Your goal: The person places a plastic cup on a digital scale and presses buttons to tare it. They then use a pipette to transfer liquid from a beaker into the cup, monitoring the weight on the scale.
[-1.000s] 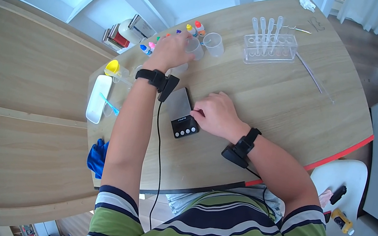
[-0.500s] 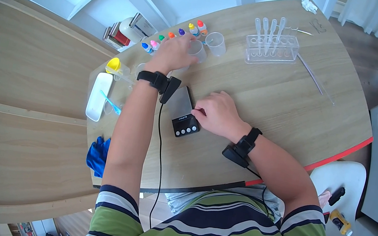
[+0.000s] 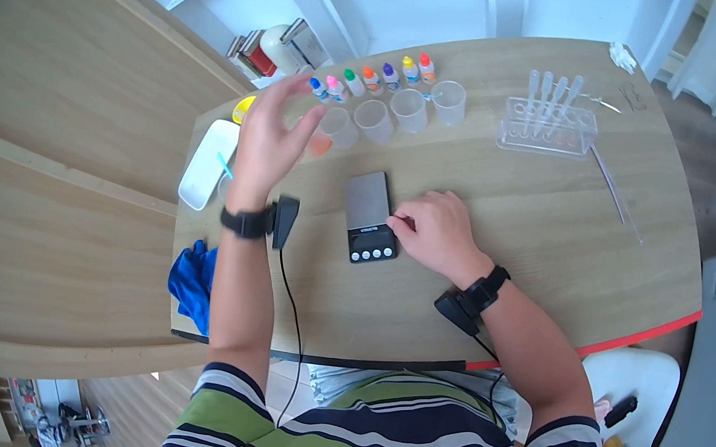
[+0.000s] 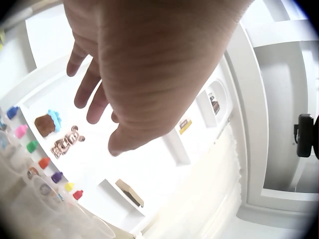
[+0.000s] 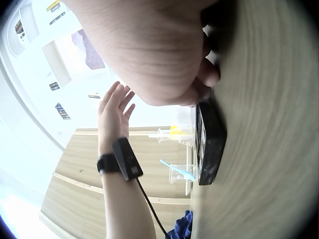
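My left hand is raised over the left side of the table with its fingers spread, holding nothing. In the left wrist view the same hand hangs above the row of coloured caps. Beside it stand several clear plastic cups, and an orange patch shows by the nearest one. Behind the cups runs a row of small dropper bottles with bright caps. My right hand rests on the table, fingers loosely curled, fingertips at the edge of a black pocket scale whose plate is bare.
A clear test-tube rack with several plastic pipettes stands at the back right, near a thin rod. On the left lie a white tray and a blue cloth. A yellow funnel-like piece is partly hidden behind my left hand.
My left hand has drawn back from the bottles and cups, leftward and toward me, uncovering them. The head view has shifted. My right hand stays beside the scale.
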### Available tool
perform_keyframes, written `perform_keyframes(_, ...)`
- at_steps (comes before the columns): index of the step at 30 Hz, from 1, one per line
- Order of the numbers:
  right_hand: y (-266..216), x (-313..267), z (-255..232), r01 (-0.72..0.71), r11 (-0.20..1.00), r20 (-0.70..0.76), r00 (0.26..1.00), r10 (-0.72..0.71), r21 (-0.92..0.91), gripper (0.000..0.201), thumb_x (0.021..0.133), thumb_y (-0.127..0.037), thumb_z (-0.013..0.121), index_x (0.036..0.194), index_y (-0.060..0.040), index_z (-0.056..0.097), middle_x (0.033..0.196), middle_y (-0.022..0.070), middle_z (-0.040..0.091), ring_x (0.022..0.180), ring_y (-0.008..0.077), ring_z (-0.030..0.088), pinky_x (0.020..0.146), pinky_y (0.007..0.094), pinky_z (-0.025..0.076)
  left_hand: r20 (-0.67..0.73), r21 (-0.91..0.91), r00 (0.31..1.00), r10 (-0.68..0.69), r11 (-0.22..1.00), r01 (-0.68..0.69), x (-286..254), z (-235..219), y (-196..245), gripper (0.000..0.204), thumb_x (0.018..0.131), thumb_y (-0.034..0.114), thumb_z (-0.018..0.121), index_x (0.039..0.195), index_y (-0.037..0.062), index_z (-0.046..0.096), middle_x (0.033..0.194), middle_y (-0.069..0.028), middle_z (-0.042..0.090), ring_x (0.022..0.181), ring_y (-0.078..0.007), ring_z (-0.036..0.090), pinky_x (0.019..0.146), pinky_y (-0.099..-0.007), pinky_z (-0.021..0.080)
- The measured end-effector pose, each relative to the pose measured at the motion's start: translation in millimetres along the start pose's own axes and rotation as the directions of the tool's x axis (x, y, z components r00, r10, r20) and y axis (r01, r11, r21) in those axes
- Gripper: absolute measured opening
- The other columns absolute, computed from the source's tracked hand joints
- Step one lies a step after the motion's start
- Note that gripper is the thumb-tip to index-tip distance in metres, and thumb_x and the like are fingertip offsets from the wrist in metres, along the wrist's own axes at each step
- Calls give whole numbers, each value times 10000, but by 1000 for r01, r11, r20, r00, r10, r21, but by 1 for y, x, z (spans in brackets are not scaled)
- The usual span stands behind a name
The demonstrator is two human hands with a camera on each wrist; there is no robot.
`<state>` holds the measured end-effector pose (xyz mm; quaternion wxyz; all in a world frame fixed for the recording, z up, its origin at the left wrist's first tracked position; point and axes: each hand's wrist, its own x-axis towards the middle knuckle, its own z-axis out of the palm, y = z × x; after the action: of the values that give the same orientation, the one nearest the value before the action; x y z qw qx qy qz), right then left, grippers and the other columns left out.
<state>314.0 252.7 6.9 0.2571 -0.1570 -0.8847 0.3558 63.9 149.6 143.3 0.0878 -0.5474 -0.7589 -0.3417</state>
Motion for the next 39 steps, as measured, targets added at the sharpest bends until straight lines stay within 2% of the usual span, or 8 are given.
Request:
perform_keyframes(6,-3,1,-2,0,1000,19,1000,1,-21,205,912,-261,821,771,-121,771,719,73,709,777,331,681,768,475,494,-161,-366,889,-429,863,350,-99,22,-66,377,999,135,821,1315,-46,725,1094,-113,803,1045,-186,752,977,-361,589)
perform_keyframes(12,-4,3,-3,-16,997,66,998,21,-75,202,931,-257,822,798,-110,780,709,57,692,728,301,658,752,459,496,-195,-548,766,-613,716,433,-117,46,-81,360,1013,185,811,1283,-37,722,1023,-93,781,928,-162,733,864,-328,600)
perform_keyframes(18,-5,4,-2,-79,996,56,995,81,-33,197,923,-241,850,825,-82,786,727,76,691,715,304,651,717,454,502,-302,-611,673,-675,679,407,-120,62,-92,431,992,189,826,1324,-36,670,1125,-120,740,998,-199,721,898,-344,597)
perform_keyframes(22,-6,4,-3,-89,995,44,995,91,-35,204,931,-241,855,845,-68,789,714,87,675,710,290,643,696,437,502,-328,-549,701,-633,732,404,-126,74,-71,543,991,195,830,1416,-57,606,1305,-165,665,1224,-248,656,1098,-394,520)
perform_keyframes(25,-3,3,-5,-176,984,78,982,173,29,206,961,-228,847,888,-43,793,713,60,673,693,199,637,671,373,493,-350,-385,738,-578,806,449,-126,77,-63,712,949,202,844,1521,-62,512,1442,-263,558,1409,-394,554,1200,-464,452)
perform_keyframes(28,7,4,-8,-362,909,160,929,334,206,210,1015,-212,818,933,-19,796,756,7,695,706,98,617,658,299,474,-385,-374,726,-570,816,442,-121,72,-58,772,932,221,851,1545,-70,483,1460,-277,541,1430,-421,527,1207,-475,447)
perform_keyframes(31,13,12,-14,-368,849,180,929,322,379,217,1059,-197,780,958,-5,791,810,-22,713,730,49,610,681,255,473,-396,-370,712,-580,810,454,-114,73,-63,790,919,224,847,1540,-80,465,1490,-290,521,1410,-449,521,1216,-485,435)
perform_keyframes(39,-12,22,-32,-384,814,203,923,326,436,215,1077,-195,760,987,-3,794,815,-17,716,742,54,618,707,237,487,-419,-438,666,-617,780,447,-76,73,-94,787,879,229,875,1501,-68,494,1459,-285,553,1407,-435,533,1206,-479,448)
